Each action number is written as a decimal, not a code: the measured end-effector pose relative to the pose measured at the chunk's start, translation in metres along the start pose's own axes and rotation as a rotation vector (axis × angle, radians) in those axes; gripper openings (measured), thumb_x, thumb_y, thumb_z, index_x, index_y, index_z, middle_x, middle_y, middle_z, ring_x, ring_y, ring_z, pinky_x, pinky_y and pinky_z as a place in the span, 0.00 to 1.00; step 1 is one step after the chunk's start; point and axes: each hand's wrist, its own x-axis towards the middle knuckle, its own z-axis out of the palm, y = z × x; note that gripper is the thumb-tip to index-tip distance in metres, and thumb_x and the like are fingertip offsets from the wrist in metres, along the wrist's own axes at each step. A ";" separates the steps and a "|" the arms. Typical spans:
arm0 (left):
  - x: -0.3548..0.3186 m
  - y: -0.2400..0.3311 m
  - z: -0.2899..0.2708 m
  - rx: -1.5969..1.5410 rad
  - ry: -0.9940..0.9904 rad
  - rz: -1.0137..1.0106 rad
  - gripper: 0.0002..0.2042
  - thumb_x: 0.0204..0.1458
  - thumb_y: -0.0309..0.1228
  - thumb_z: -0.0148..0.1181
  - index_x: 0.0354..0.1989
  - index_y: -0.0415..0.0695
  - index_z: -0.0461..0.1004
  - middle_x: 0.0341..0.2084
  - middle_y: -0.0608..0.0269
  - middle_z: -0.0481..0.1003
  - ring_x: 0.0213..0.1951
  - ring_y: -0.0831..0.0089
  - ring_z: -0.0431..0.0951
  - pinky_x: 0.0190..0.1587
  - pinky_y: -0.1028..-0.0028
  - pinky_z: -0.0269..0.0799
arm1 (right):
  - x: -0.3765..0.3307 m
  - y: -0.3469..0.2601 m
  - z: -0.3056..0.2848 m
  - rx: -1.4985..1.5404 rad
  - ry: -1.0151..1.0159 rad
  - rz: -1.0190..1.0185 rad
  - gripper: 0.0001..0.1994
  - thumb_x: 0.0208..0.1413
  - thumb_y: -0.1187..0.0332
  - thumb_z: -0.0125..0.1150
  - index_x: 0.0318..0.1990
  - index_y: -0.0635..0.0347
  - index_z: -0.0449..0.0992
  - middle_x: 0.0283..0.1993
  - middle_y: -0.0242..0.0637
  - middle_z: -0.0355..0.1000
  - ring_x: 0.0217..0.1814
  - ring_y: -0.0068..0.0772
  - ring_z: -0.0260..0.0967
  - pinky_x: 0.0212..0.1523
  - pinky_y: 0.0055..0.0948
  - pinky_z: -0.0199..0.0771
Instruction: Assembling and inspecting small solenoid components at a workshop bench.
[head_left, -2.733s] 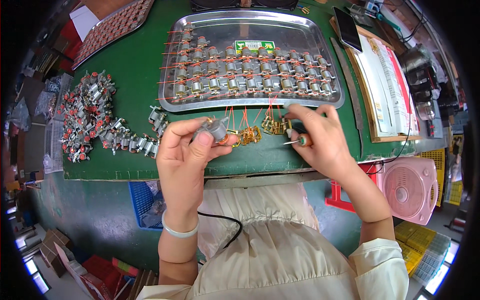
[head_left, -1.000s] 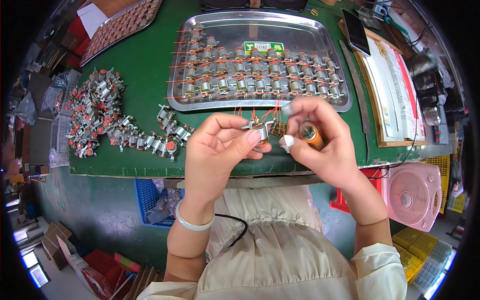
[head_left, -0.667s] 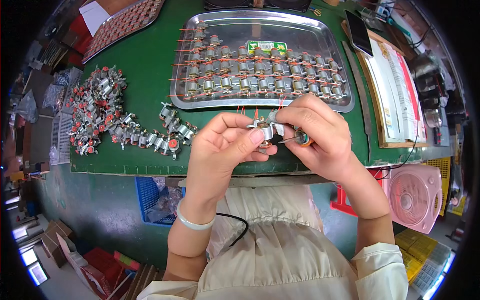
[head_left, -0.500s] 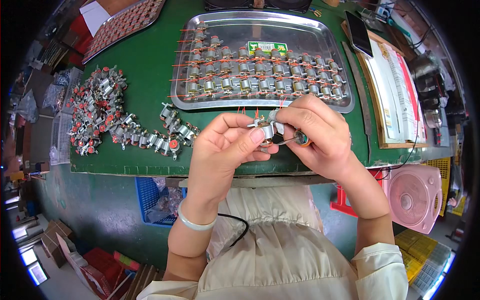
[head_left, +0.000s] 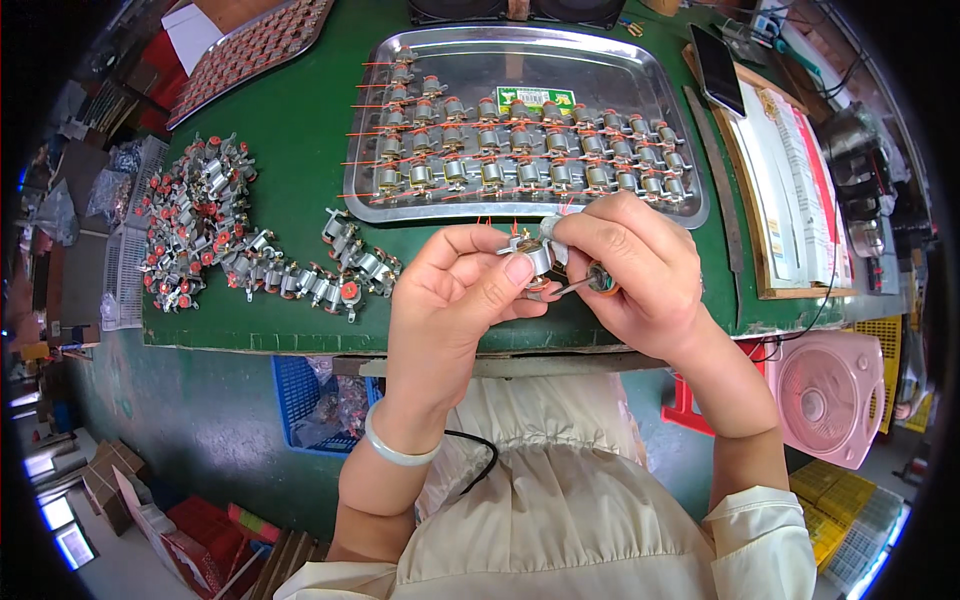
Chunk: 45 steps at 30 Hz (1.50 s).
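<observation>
Near the table's front edge, my left hand (head_left: 465, 275) pinches a small silver metal component (head_left: 537, 260) with thin red wires between thumb and fingers. My right hand (head_left: 640, 265) meets it from the right, closed around a slim metal-shafted tool (head_left: 572, 287) whose rounded dark end shows by the palm. A greyish wrap or scrap (head_left: 551, 228) sits at my right fingertips against the component; its kind is unclear. Just beyond the hands, a metal tray (head_left: 440, 211) carries rows of similar components with red wires.
On the left lie a pile of components (head_left: 200, 215) and a trailing line of them (head_left: 300, 280). A second full tray (head_left: 245, 50) is far left. A phone (head_left: 716, 68), a long flat metal strip (head_left: 715, 170) and a board with papers (head_left: 790, 190) are right. A pink fan (head_left: 822, 395) stands below.
The component has turned slightly in my left fingers and shifted a little right. The tool's shaft stays beside its lower side. Both grips hold.
</observation>
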 end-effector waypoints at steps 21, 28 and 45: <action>-0.002 0.003 0.006 -0.021 0.006 0.067 0.12 0.49 0.21 0.54 0.42 0.36 0.62 0.32 0.52 0.74 0.32 0.68 0.77 0.33 0.76 0.75 | 0.002 -0.003 -0.004 0.048 -0.007 0.003 0.20 0.28 0.79 0.60 0.36 0.62 0.68 0.25 0.35 0.61 0.21 0.31 0.62 0.19 0.27 0.62; -0.004 0.000 -0.008 0.017 0.035 0.186 0.19 0.51 0.23 0.52 0.52 0.36 0.61 0.36 0.51 0.74 0.35 0.65 0.77 0.34 0.75 0.76 | -0.023 -0.025 -0.016 0.650 -0.169 0.523 0.16 0.34 0.81 0.49 0.36 0.63 0.61 0.30 0.38 0.61 0.27 0.27 0.61 0.28 0.23 0.63; 0.000 -0.015 -0.002 -0.307 0.119 0.314 0.17 0.54 0.24 0.46 0.52 0.38 0.59 0.43 0.49 0.70 0.41 0.63 0.75 0.39 0.73 0.75 | -0.042 -0.056 0.011 1.106 0.112 1.067 0.14 0.56 0.74 0.47 0.49 0.69 0.64 0.26 0.31 0.63 0.17 0.15 0.54 0.17 0.17 0.55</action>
